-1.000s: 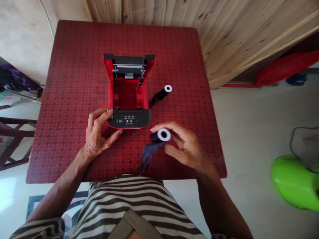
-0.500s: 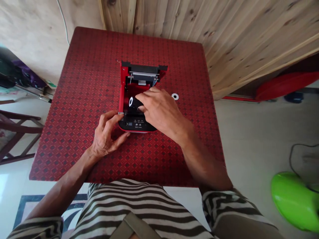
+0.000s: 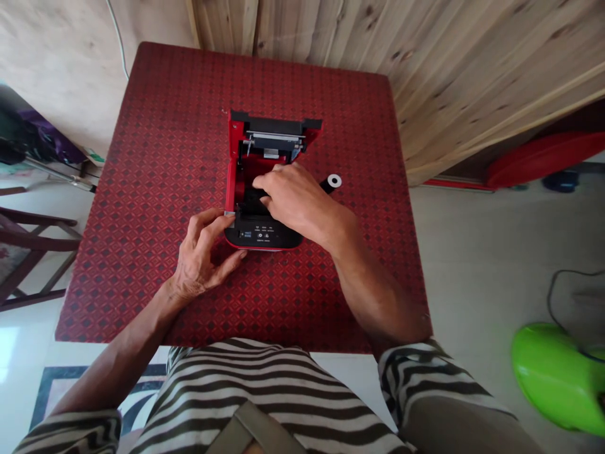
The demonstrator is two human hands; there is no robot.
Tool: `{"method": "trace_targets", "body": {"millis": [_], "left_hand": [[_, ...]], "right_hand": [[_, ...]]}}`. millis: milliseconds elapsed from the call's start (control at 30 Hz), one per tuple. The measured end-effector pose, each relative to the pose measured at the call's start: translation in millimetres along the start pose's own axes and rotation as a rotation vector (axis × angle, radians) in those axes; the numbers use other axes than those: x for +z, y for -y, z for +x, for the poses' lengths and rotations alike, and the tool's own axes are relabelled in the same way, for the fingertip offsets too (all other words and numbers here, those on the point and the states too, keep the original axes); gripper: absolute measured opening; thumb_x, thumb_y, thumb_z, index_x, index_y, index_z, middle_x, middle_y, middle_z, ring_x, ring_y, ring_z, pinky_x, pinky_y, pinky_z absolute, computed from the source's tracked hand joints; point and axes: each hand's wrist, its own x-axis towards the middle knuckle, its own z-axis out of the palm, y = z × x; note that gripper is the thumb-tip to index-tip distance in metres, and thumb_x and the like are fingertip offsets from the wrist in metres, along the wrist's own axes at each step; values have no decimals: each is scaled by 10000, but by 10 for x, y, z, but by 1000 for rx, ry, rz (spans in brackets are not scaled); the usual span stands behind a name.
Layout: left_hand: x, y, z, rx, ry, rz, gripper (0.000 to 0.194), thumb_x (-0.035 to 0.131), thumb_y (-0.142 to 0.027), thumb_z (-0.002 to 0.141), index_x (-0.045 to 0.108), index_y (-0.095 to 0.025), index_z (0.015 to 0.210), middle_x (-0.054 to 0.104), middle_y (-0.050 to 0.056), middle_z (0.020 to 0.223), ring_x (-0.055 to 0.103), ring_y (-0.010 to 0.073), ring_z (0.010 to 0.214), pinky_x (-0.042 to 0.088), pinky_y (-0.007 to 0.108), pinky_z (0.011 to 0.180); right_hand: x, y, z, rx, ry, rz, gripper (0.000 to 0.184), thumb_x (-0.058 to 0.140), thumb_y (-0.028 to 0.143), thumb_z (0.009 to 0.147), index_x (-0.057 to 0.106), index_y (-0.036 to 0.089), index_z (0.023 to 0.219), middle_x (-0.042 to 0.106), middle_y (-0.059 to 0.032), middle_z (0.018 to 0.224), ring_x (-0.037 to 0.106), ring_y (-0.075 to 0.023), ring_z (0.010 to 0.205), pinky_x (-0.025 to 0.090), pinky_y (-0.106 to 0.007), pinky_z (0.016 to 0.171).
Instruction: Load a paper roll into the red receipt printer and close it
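Observation:
A small red and black printer point(image 3: 236, 164) stands with its lid open in the middle of the red patterned table point(image 3: 165, 126). My right hand point(image 3: 295, 202) reaches into its open bay, fingers curled down on a black roll point(image 3: 253, 200) seated inside. My left hand point(image 3: 201, 252) rests on the table with thumb and fingers pressed against the printer's front left corner. A second black roll with a white core point(image 3: 331, 183) lies on the table just right of the printer, partly hidden by my right hand.
Wooden panelling rises behind the table. A bright green object point(image 3: 558, 378) sits on the floor at the right, with a red object point(image 3: 543, 157) by the wall. A dark wooden chair frame point(image 3: 28, 239) stands at the left.
My right hand carried the black roll from the table's front into the printer's bay and pushed it down. My left hand stayed at the printer's corner.

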Motion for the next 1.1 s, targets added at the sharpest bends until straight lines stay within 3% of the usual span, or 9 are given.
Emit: {"method": "trace_targets", "body": {"millis": [200, 333, 433, 533, 633, 733, 867, 1000, 1100], "left_hand": [[-81, -53, 25, -25, 20, -29, 666, 768, -455, 971, 499, -234, 1538, 654, 144, 1350, 662, 286, 1256, 633, 478, 1038], [-260, -117, 169, -84, 33, -80, 635, 725, -511, 987, 528, -229, 1520, 665, 141, 1346, 676, 274, 1172, 645, 446, 938], [-387, -59, 438, -85, 14, -81, 592, 698, -548, 1003, 555, -265, 1503, 671, 103, 1303, 684, 260, 1134, 637, 439, 923], [-396, 168, 829, -95, -30, -98, 625, 653, -614, 1024, 516, -294, 1543, 606, 92, 1426, 671, 262, 1234, 624, 417, 960], [-293, 432, 1218, -14, -10, -99, 768, 611, -688, 1028, 385, -273, 1633, 544, 99, 1529, 639, 241, 1337, 608, 366, 1002], [-214, 492, 1446, -58, 92, -194, 676, 477, -676, 1092, 405, -251, 1612, 666, 68, 1437, 680, 188, 1283, 587, 367, 1085], [-276, 272, 1396, -51, 163, -187, 586, 405, -663, 1107, 600, -267, 1493, 735, 55, 1353, 705, 225, 1211, 584, 428, 1065], [-355, 144, 1127, 92, 226, -159, 597, 446, -642, 1095, 619, -232, 1493, 735, 93, 1322, 682, 251, 1186, 586, 470, 1056], [-340, 179, 933, 163, 283, -133, 656, 531, -680, 1048, 635, -203, 1486, 665, 149, 1381, 652, 296, 1300, 569, 506, 1123]], "right_hand": [[-95, -149, -415, -253, -160, 390, 516, 509, 14, 959, 709, 209, 1394, 777, -69, 1388, 714, -241, 1275, 521, -475, 1173], [14, -132, -546, -334, -234, 477, 357, 668, 144, 978, 721, 188, 1328, 783, -97, 1299, 703, -268, 1225, 537, -508, 1147], [124, -88, -559, -297, -363, 455, 177, 682, 166, 1012, 751, 182, 1174, 769, -93, 1146, 695, -260, 1117, 571, -478, 1058], [191, -40, -588, -244, -467, 393, 70, 697, 168, 1016, 737, 196, 1066, 737, -79, 1089, 678, -252, 1077, 583, -449, 1005], [224, 8, -636, -193, -537, 341, 83, 660, 171, 1041, 726, 212, 1011, 723, -74, 1054, 668, -240, 1041, 593, -428, 965], [256, 52, -685, -169, -558, 284, 184, 603, 185, 1075, 738, 219, 954, 723, -68, 992, 654, -220, 970, 593, -390, 910], [319, 103, -768, -183, -622, 127, 255, 563, 111, 1069, 773, 193, 950, 758, -70, 928, 629, -222, 888, 561, -378, 819], [391, 149, -845, -199, -734, -4, 248, 561, 85, 1064, 794, 169, 1067, 790, -78, 991, 646, -224, 895, 530, -379, 777], [443, 171, -855, -175, -740, -4, 252, 567, 94, 1064, 792, 195, 1115, 780, -75, 988, 636, -225, 897, 529, -379, 767]]}}
